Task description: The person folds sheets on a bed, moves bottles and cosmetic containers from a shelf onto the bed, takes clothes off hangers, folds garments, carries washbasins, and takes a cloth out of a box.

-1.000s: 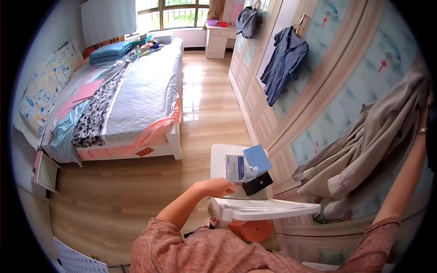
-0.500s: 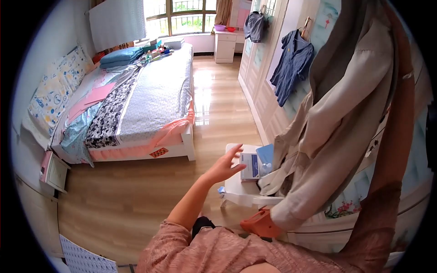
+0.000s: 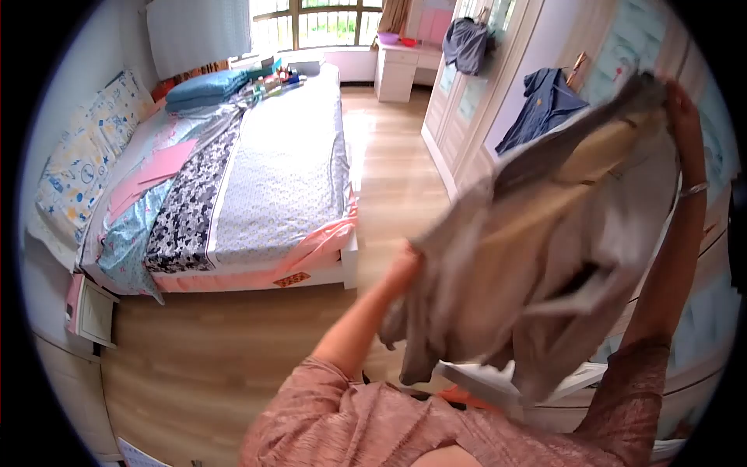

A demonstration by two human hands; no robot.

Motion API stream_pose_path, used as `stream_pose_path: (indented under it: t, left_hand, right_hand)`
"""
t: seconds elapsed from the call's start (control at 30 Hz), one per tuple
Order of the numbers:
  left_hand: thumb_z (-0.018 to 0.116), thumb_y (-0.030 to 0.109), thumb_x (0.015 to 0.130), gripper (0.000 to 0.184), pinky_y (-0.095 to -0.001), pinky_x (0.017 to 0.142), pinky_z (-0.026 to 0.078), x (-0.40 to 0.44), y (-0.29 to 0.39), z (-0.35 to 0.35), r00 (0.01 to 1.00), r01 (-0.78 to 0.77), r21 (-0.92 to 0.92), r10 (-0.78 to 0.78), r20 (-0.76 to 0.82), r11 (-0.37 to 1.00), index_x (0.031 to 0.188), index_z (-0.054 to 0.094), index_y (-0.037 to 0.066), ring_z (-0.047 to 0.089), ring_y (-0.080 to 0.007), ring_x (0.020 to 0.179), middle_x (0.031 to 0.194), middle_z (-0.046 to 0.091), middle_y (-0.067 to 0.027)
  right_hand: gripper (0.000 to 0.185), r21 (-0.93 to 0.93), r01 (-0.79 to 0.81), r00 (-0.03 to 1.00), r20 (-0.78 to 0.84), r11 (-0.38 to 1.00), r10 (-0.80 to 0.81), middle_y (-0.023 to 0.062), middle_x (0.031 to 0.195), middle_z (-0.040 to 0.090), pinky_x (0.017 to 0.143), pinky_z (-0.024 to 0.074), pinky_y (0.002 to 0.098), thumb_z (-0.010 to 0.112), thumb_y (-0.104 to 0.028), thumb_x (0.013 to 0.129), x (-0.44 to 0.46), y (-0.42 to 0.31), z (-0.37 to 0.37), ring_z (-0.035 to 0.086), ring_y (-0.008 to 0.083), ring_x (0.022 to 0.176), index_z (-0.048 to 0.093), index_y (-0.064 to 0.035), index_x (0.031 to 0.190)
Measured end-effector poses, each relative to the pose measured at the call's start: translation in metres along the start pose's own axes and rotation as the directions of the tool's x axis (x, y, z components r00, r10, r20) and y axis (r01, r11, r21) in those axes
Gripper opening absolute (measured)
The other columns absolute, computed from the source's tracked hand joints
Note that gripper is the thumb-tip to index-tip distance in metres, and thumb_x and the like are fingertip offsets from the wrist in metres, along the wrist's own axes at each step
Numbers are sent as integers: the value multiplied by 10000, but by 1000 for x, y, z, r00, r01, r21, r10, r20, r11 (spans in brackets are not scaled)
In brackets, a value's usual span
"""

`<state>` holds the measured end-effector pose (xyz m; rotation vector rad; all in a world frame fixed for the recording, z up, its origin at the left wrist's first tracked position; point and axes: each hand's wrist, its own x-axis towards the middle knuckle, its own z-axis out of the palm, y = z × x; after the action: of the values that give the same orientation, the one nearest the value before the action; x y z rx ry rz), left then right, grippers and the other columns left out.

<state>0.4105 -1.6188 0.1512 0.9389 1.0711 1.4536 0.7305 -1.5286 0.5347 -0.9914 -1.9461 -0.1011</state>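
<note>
A beige jacket [image 3: 475, 272] with a darker grey collar hangs spread between my two hands, blurred by motion. High on the right, my right hand [image 3: 682, 109] is closed on the jacket's collar end, a bracelet round the wrist. My left hand [image 3: 406, 263] grips the jacket's other edge, lower and nearer the middle; its fingertips are hidden behind the cloth. The jacket's lower part hangs in front of the white stool, covering most of it. Part of an orange object [image 3: 471, 395] shows below the hem.
To the left stands a bed [image 3: 272, 187] with pink sheets of card [image 3: 159, 171], folded blue bedding [image 3: 206, 88] and small items on it. Along the right runs a wardrobe [image 3: 443, 140], where a dark blue shirt [image 3: 545, 109] hangs. A white desk [image 3: 395, 74] is by the window.
My left hand, empty and open over the stool before, has taken hold of the jacket. The jacket has been lifted and spread leftward, now hiding the box on the stool.
</note>
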Motion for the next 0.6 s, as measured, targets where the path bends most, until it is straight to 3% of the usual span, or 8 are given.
stream_pose_path:
  t: [0.03, 0.07, 0.1, 0.2, 0.3, 0.43, 0.5, 0.6]
  left_hand:
    - [433, 133, 790, 179, -252, 572, 403, 36, -25, -45, 985, -164, 3, 164, 45, 986, 795, 582, 35, 485, -99, 654, 707, 551, 0]
    - [444, 154, 798, 177, -218, 459, 327, 37, 11, -73, 994, -10, 285, 42, -104, 958, 709, 561, 54, 400, -47, 528, 577, 477, 46]
    - [462, 164, 799, 187, -211, 422, 278, 63, 1, -105, 988, -78, 181, 100, -118, 980, 655, 535, 69, 351, -27, 491, 527, 422, 62]
    - [400, 24, 767, 178, -181, 435, 304, 102, 24, -172, 936, -330, 82, 337, -99, 940, 671, 547, 50, 389, -16, 513, 591, 498, 45]
    - [390, 11, 759, 151, -184, 444, 322, 106, 49, -201, 921, -330, -77, 303, -244, 941, 749, 540, 32, 408, -22, 528, 641, 521, 23]
    - [398, 14, 775, 140, -177, 494, 367, 100, 71, -200, 917, -274, -103, 227, -327, 956, 768, 537, 13, 464, -48, 577, 684, 541, -6]
    - [396, 9, 775, 143, -177, 518, 386, 93, 67, -201, 925, -279, -126, 232, -302, 952, 780, 539, 4, 485, -58, 599, 704, 549, -17]
    - [365, -34, 738, 196, -187, 578, 410, 89, 78, -195, 951, -279, -156, 250, -182, 948, 817, 544, -16, 507, -73, 665, 737, 559, -30]
  right_hand:
    - [282, 4, -30, 987, 156, 1000, 29, 6, 930, 560, 760, 390, 203, 453, -196, 840, -8, 21, 12, 496, 69, 846, 506, -56, 1079]
    - [266, -6, -73, 983, 166, 997, 73, -2, 908, 558, 720, 391, 191, 461, -181, 836, -22, 36, 37, 486, 56, 792, 517, -42, 1056]
    - [250, -19, -113, 979, 170, 993, 114, -10, 887, 557, 680, 393, 178, 469, -165, 833, -36, 47, 58, 475, 43, 738, 528, -27, 1032]
    - [222, -41, -230, 954, 187, 972, 233, -31, 793, 550, 643, 397, 183, 503, -168, 815, -70, 46, 107, 482, 37, 703, 542, -14, 971]
    - [184, 119, -458, 861, 305, 881, 406, -26, 730, 537, 603, 392, 179, 563, -82, 754, -97, 26, 146, 473, 33, 669, 542, -23, 926]
    - [226, -109, -432, 688, 601, 895, 406, -22, 714, 549, 589, 409, 200, 562, -10, 655, -132, 37, 175, 484, 57, 648, 559, -33, 880]
    - [167, -165, -620, 547, 609, 767, 574, -31, 673, 525, 563, 386, 211, 562, -5, 663, -140, 30, 185, 447, 48, 619, 551, -7, 830]
    - [146, -260, -566, 633, 472, 783, 614, 46, 667, 555, 581, 398, 242, 507, 17, 661, -156, 68, 193, 500, 119, 628, 549, 4, 800]
